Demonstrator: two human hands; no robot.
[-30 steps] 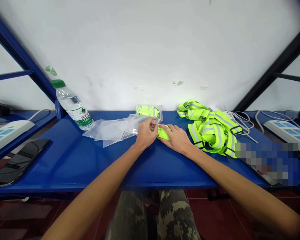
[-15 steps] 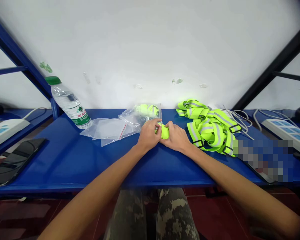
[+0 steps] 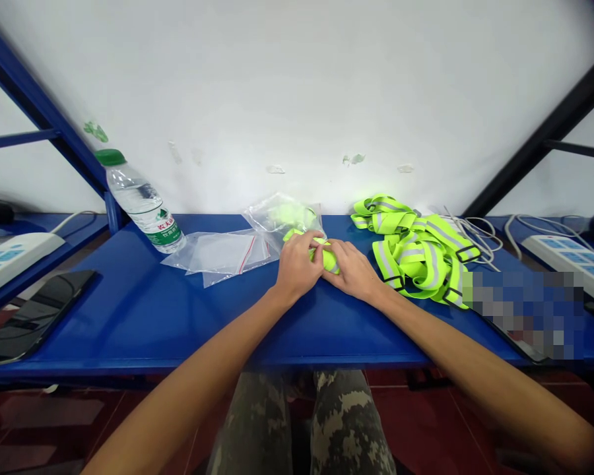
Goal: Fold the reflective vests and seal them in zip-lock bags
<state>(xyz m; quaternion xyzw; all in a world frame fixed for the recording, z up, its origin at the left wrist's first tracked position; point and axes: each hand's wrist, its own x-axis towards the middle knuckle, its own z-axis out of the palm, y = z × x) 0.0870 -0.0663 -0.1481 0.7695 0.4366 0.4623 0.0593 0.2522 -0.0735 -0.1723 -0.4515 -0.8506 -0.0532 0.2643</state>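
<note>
Between my two hands is a bunched neon-yellow reflective strap (image 3: pixel 331 261) with a grey stripe, low over the blue table. My left hand (image 3: pixel 299 261) grips its left side, thumb and fingers pinched on it. From the right, my right hand (image 3: pixel 352 266) closes over the other side. Much of the strap is hidden behind my fingers. Just beyond my left hand lies a clear plastic bag (image 3: pixel 263 212) with another neon-yellow strap bundle (image 3: pixel 293 215) in it. To the right sits a loose pile of similar straps (image 3: pixel 416 254) with black buckles.
Flat clear zip bags (image 3: pixel 222 254) lie left of my hands, beside a water bottle (image 3: pixel 146 204) with a green cap. A dark phone (image 3: pixel 39 313) lies at the far left. White power strips (image 3: pixel 17 260) and cables (image 3: pixel 480 237) are at the sides. A white wall stands behind the table (image 3: pixel 178 330).
My fingers have shifted on the strap, and more of its grey stripe shows. More yellow strap shows beyond my left hand. The view has moved slightly.
</note>
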